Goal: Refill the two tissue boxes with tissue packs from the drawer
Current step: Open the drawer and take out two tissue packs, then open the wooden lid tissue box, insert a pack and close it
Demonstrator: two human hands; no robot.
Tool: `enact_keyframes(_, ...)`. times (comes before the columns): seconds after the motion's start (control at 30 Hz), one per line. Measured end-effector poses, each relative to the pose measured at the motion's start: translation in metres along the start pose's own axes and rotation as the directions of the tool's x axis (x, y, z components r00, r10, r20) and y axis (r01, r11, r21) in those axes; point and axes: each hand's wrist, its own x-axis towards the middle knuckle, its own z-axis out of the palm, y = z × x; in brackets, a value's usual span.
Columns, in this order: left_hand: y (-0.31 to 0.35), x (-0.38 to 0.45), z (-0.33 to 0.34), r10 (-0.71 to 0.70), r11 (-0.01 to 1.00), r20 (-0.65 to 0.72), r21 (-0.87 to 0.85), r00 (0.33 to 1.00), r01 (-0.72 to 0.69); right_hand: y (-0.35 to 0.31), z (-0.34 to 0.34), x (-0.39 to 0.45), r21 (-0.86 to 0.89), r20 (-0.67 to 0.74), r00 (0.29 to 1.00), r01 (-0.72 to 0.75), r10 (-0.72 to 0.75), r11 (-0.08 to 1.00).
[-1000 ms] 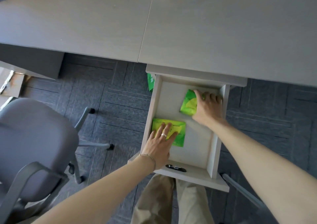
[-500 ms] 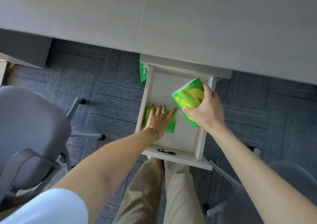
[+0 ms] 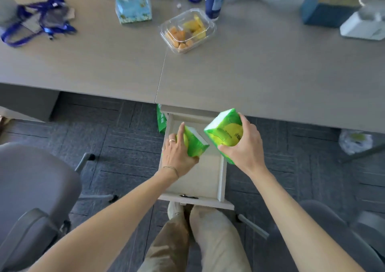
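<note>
Lifting both packs clear of the drawer now. A second ago the left hand [image 3: 179,150] lay flat on its green plastic-wrapped tissue pack [image 3: 195,142] on the floor of the pale open drawer [image 3: 221,173], while the right hand [image 3: 243,146] was only reaching its own; now each hand is clamped on a pack, fingers and thumb curled round it. The second green tissue pack [image 3: 225,134] rides higher, up at the front edge of the grey surface [image 3: 250,73]; the left one is tilted and just above the drawer, its white end showing.

The view has swung up since then, bringing the surface top into sight. A dark blue tissue box with a slot in its top [image 3: 329,2] stands at the far right, well apart from the hands. I can make out only that one box; a second is not clear to me.

Other things: clear plastic clamshell of cut fruit [image 3: 187,31], light blue soft pack [image 3: 133,9], blue lanyard badge holder [image 3: 39,21].

Judgement: fetching is all but done; carrying the packs to the boxes comes next. The drawer stands open.
</note>
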Motion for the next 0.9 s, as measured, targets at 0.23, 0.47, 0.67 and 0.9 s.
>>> enact_keyframes(0.23, 0.07, 0.011, -0.054, -0.027, 0.989, -0.143, -0.146, 0.989, 0.006, -0.009, -0.063, 0.027, -0.004, -0.109, 0.991, 0.072, -0.072, 0.997)
enact_keyframes(0.47, 0.147, 0.07, -0.077, -0.111, 0.975, -0.25, -0.213, 0.962, 0.057, 0.015, -0.116, 0.113, 0.026, -0.131, 0.979, 0.158, -0.153, 0.987)
enact_keyframes(0.67, 0.211, 0.114, -0.074, -0.246, 0.954, -0.305, -0.244, 0.92, 0.175, 0.036, -0.161, 0.191, 0.095, -0.059, 0.97, 0.239, -0.235, 0.966)
enact_keyframes(0.9, 0.263, 0.173, -0.079, -0.29, 0.949, -0.341, -0.222, 0.894, 0.223, 0.057, -0.194, 0.267, 0.118, -0.046, 0.958, 0.286, -0.282, 0.951)
